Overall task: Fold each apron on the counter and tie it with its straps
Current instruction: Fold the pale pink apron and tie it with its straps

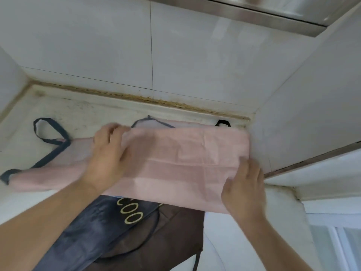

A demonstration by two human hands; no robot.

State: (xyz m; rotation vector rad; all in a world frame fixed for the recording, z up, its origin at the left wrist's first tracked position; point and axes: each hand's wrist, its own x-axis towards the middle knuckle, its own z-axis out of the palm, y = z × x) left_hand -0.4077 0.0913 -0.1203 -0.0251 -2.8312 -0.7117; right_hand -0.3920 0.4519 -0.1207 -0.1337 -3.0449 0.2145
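Note:
A pink apron [181,161] lies partly folded across the white counter [78,112], its dark straps [50,137] looping out to the left and behind. My left hand [107,153] grips the fabric's upper left edge, fingers curled into the fold. My right hand [244,188] holds the right edge near the front corner, thumb over the cloth. A dark blue apron [86,231] with yellow lettering and a brown apron [175,231] hang over the counter's front edge below the pink one.
Tiled walls close the counter in at the back and right [304,106]. A steel hood [273,12] hangs overhead. A white ledge [322,173] runs along the right, with a window frame below it.

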